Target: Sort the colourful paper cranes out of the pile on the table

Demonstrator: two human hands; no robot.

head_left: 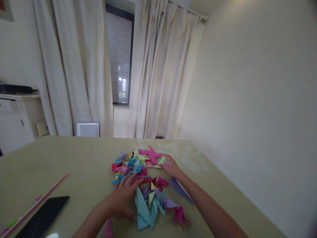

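Observation:
Folded paper figures lie in a colourful heap at the middle of the table, among them a flat pink paper star [151, 154] at the back and a large light-blue folded paper piece [143, 211] at the front. My left hand [123, 200] is open, its spread fingers resting at the heap's left side near a long pink folded piece [141, 179]. On the far right side, my right hand [172, 168] reaches with fingers stretched out to a pale green folded piece [161, 161]; its fingertips are partly hidden. A purple folded piece [180, 190] lies beside my right forearm, and a magenta paper crane [180, 216] sits at the front.
A black phone [43, 216] lies on the table [84, 158] at the left, alongside a thin pink and green stick [41, 202]. A pink paper tip [108, 228] shows below my left wrist. A white wall [247, 115] runs along the right side.

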